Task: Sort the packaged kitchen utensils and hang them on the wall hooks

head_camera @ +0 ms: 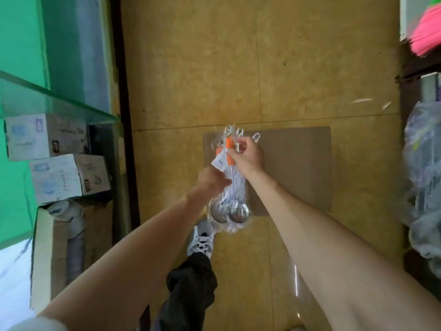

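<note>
A yellow floor (202,68) lies below, with a flat brown cardboard sheet (298,168) on it. On the left are a glass shelf (59,101) and two white boxes (69,177) stacked under it. On the right are crinkly plastic bags (422,163) and a pink thing (427,32). A grey shoe (201,240) shows near the middle.

Both arms reach out over the cardboard. The right hand (248,156) curls tight around the top of the packaged ladles (235,187), by the orange handles (229,142). The left hand (211,179) holds the pack's middle, just under a white tag (220,161). The pack hangs in the air, shiny bowls (238,212) down.
</note>
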Tool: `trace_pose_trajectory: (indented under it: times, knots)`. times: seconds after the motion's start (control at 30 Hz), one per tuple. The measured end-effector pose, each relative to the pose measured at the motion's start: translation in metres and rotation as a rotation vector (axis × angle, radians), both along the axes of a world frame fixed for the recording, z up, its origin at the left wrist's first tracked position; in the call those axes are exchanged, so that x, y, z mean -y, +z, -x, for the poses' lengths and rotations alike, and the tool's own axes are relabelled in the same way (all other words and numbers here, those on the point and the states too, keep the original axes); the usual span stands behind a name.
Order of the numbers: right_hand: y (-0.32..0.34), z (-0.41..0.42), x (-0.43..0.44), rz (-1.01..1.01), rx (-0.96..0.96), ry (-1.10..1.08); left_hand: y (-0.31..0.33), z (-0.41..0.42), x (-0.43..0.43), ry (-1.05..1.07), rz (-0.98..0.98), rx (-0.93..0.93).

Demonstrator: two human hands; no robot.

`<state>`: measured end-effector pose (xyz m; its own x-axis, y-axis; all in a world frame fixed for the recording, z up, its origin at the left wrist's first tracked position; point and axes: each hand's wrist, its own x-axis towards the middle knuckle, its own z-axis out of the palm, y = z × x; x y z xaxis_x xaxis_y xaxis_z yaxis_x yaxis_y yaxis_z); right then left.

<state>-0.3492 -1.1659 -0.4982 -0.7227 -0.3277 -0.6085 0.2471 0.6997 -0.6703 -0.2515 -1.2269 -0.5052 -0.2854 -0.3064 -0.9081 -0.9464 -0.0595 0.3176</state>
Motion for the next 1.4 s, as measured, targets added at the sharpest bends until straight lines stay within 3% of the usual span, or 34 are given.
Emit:
trace_pose_trajectory:
  times: [0.47,0.73,0.9,1.07,1.27,1.4]
  knots:
    - [0.014,0.001,-0.009,-0.141,-0.062,0.095,0.013,0.011,0.016,0.013,0.184,-0.018]
    - [0.079,0.022,-0.031,-0.148,-0.126,0.097,0.091,0.044,0.015,-0.035,0.285,-0.100]
    - [0.149,0.062,-0.065,-0.153,-0.305,0.090,0.171,0.096,-0.007,-0.100,0.349,-0.222]
    - [0.230,0.110,-0.131,-0.179,-0.494,0.010,0.255,0.157,-0.063,-0.291,0.520,-0.376]
    - [0.323,0.147,-0.258,-0.233,-0.700,-0.040,0.338,0.200,-0.167,-0.784,0.896,-0.665]
    - [0.373,0.152,-0.369,-0.291,-0.777,-0.139,0.383,0.219,-0.252,-1.019,1.003,-0.772]
